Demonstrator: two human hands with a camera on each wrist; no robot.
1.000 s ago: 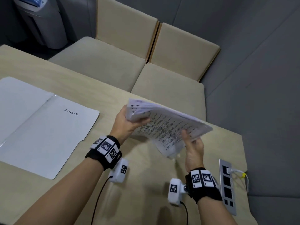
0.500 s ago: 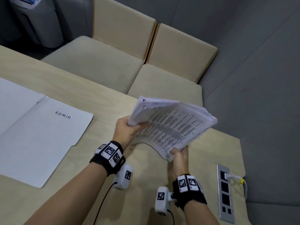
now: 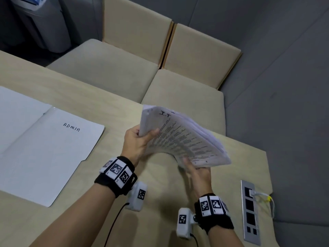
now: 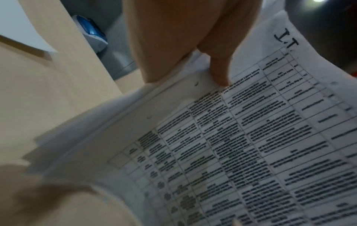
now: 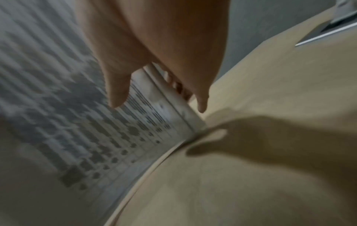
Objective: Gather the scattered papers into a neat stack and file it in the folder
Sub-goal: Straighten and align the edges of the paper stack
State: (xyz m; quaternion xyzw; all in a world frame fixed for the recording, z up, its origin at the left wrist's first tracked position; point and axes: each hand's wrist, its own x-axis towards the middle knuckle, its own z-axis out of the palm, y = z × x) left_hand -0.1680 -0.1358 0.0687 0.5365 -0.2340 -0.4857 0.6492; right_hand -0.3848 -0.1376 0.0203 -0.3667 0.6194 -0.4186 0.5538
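Note:
Both hands hold a stack of printed papers [image 3: 183, 138] in the air above the table, tilted, with its sheets fanned and uneven. My left hand [image 3: 140, 139] grips the stack's left edge, thumb on the top sheet [image 4: 260, 137], which carries tables of text and a handwritten "I.T". My right hand [image 3: 195, 168] grips the lower right corner of the papers [image 5: 144, 116], thumb on top and fingers beneath. The white folder [image 3: 53, 154] lies open on the table to the left, marked "ADMIN".
The wooden table [image 3: 156, 193] ends at the right near a metal socket panel [image 3: 251, 211] with a plugged cable. Two beige padded seats [image 3: 114, 72] stand behind the table. A grey bin [image 3: 41, 24] is at the far left corner.
The stack has tipped more upright and shifted slightly left. My right hand moved from the paper's near edge to its lower right corner. The left hand kept its grip.

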